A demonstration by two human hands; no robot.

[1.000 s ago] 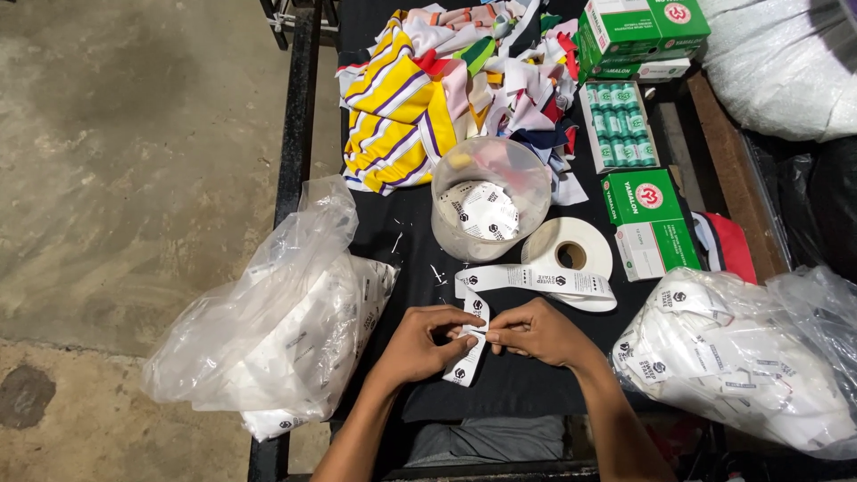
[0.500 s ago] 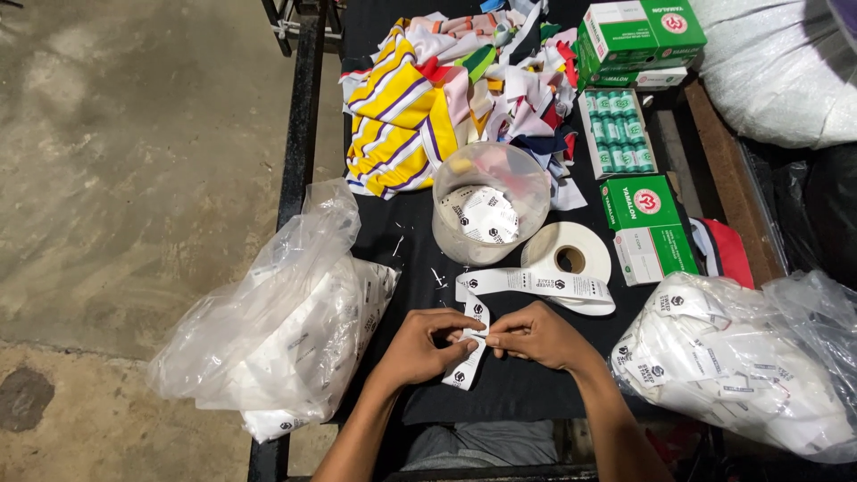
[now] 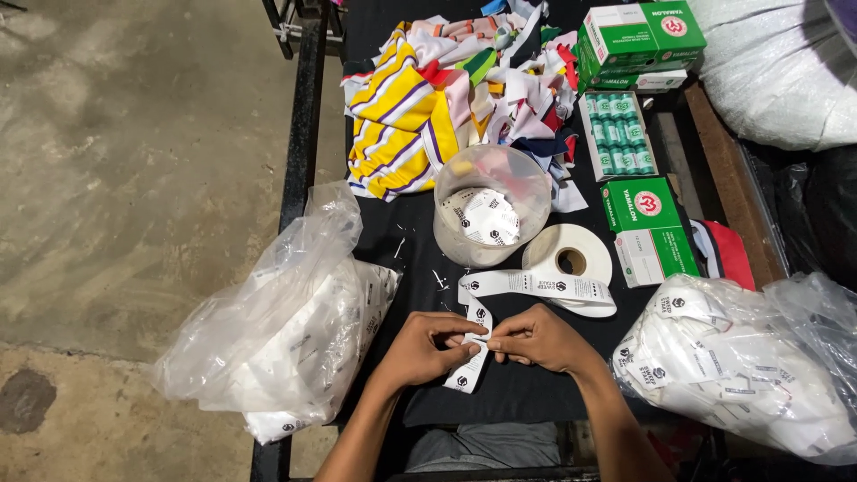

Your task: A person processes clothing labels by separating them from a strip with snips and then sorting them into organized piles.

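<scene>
Both hands pinching label strip [image 3: 471, 344] (print unreadable), forearms cropped

Even overhead light falls bright on the concrete floor [image 3: 134, 161] at nine o'clock, glare whitens the plastic bags [image 3: 277, 330], the black bench [image 3: 402, 241] stays dim; focus sharp, edges slightly bowed

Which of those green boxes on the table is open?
The open box in the middle of the row, showing green spools inside. The stacked boxes behind it and the box nearest the tape roll are closed.
</scene>
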